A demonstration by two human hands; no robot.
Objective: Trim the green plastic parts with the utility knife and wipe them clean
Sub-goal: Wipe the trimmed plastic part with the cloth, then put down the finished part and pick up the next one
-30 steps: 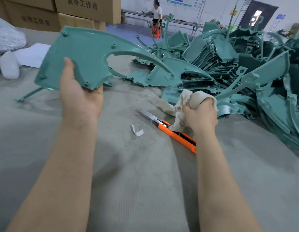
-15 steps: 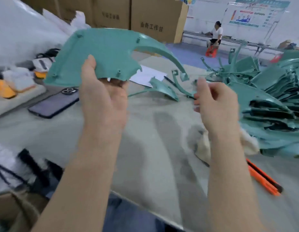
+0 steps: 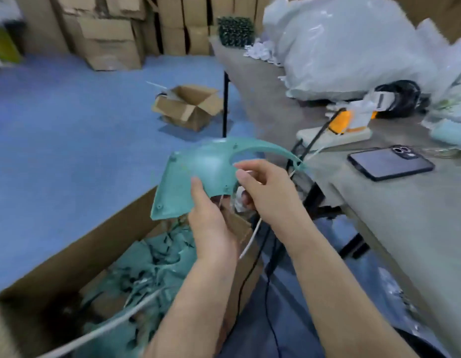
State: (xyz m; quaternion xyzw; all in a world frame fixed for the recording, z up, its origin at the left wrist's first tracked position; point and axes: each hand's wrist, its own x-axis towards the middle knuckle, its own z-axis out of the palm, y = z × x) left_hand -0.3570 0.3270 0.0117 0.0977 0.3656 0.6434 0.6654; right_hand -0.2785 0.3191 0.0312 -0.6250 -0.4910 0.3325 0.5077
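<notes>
I hold one curved green plastic part (image 3: 198,171) in the air above a large cardboard box (image 3: 69,257). My left hand (image 3: 211,220) grips its lower edge, thumb on the top face. My right hand (image 3: 268,192) holds the part's right edge beside the cut-out, thumb above and fingers curled underneath. Several more green parts (image 3: 152,264) lie piled inside the box. Neither the utility knife nor the wiping cloth is in view.
The grey work table (image 3: 405,215) runs along the right, carrying a dark phone (image 3: 391,162), an orange-and-white tool (image 3: 348,122) and big white plastic bags (image 3: 353,47). A small open carton (image 3: 188,104) sits on the blue floor. White and black cables (image 3: 250,241) hang near the box.
My view has swung left, away from the table and the pile of parts. The right hand let go of the cloth and now holds the part; both hands carried it over the box.
</notes>
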